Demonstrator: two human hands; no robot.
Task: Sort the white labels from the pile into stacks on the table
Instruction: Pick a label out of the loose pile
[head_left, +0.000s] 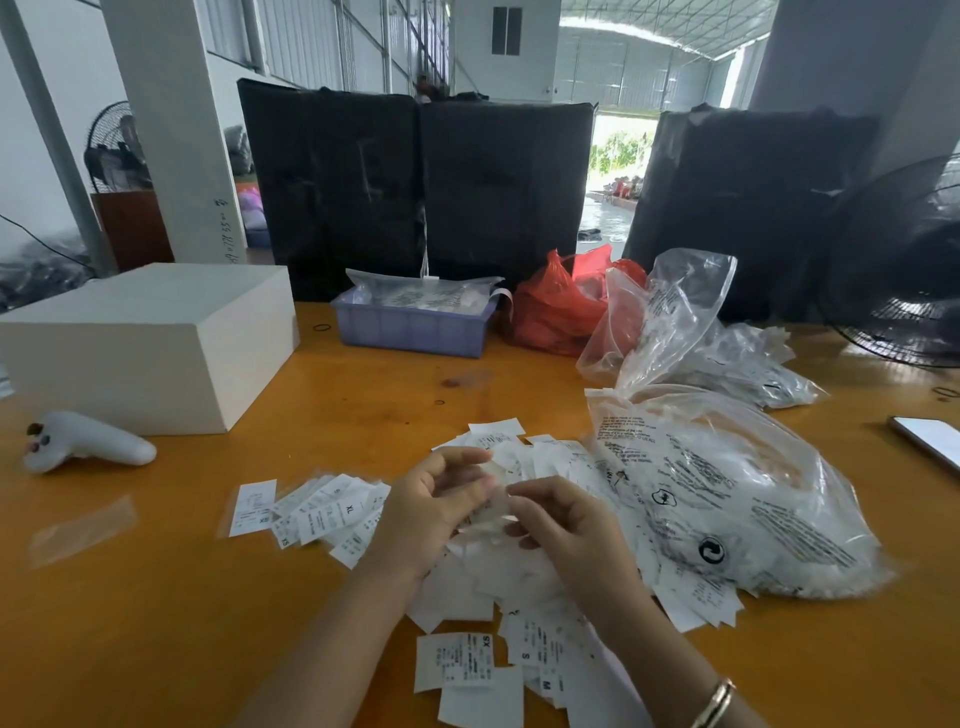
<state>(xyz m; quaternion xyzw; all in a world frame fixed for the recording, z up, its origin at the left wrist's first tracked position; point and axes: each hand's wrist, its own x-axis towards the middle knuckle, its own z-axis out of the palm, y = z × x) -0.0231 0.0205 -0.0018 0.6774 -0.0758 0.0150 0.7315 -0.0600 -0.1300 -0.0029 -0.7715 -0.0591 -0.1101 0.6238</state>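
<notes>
1. On the orange wooden worktop (156, 597) a white handheld controller (85, 441) lies at the far left, in front of a plain white box (150, 343).
2. A fanned group of white labels (311, 512) lies left of the hands; one reads "XL", another "XS".
3. The left hand (434, 506) and the right hand (563, 525) meet above the loose pile of labels (519, 582), both pinching a small, blurred, translucent-looking piece (496, 506); whether it is a label cannot be told.
4. Nearest the camera, labels in the pile show "XS", "S" and "M".
5. Behind, a purple tray (415, 325) holds bagged labels, beside a red plastic bag (561, 306).
6. At right, a large clear bag (727, 493) with black printed text and a recycling mark touches the pile; a phone (930, 441) lies at the edge.
</notes>
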